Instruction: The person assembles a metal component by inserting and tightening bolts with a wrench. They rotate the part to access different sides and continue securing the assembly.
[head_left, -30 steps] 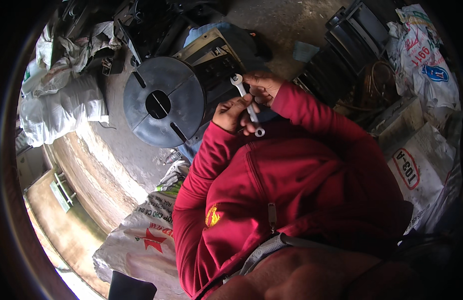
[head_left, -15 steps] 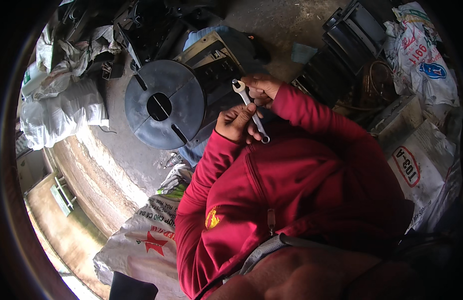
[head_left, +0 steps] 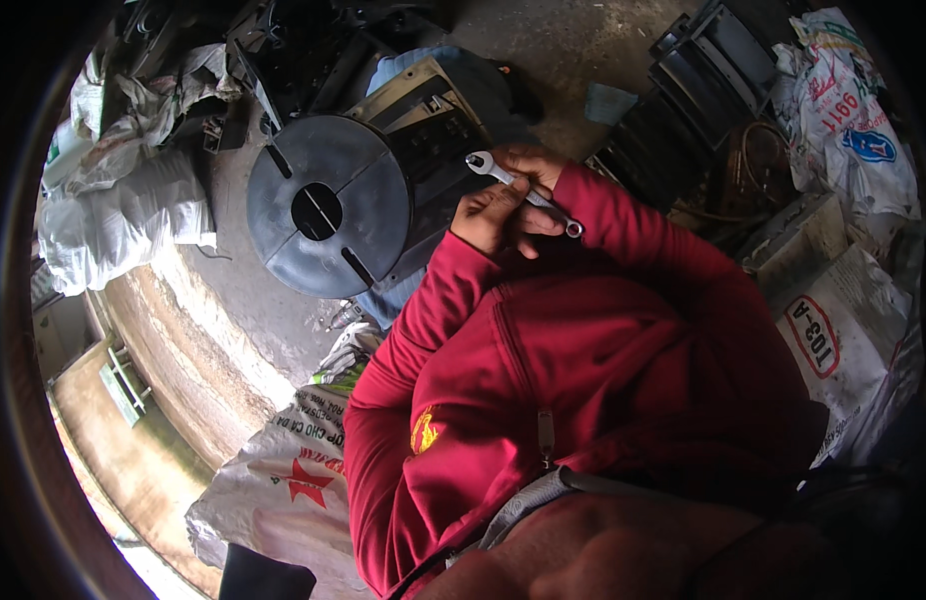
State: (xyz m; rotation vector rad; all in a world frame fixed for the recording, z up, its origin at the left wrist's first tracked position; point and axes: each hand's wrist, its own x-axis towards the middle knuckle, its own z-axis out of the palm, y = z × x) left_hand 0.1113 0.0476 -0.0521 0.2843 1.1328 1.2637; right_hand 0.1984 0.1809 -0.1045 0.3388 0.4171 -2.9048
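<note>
My left hand point(head_left: 486, 217) is closed on a silver combination wrench point(head_left: 496, 170), with the thumb pressed along its shaft. The open jaw points up and left, and the ring end sticks out to the lower right, close to my right sleeve. Just behind the wrench is my right hand point(head_left: 535, 162), its fingers curled and partly covered by the wrench and my left hand. Whatever its fingertips hold is hidden. Left of both hands stands a grey round slotted disc point(head_left: 328, 255) with a hole at its centre.
Beyond the disc is a metal frame point(head_left: 423, 75) with dark parts. Black ribbed metal pieces point(head_left: 673, 130) lie at the far right, beside printed white sacks point(head_left: 848, 110). Plastic-wrapped bundles point(head_left: 128, 235) sit at the left, and another white sack point(head_left: 273, 480) lies near my left elbow.
The wrench has turned, its ring end swinging right and up toward my right sleeve. My left hand has shifted slightly right and up, now overlapping my right hand more.
</note>
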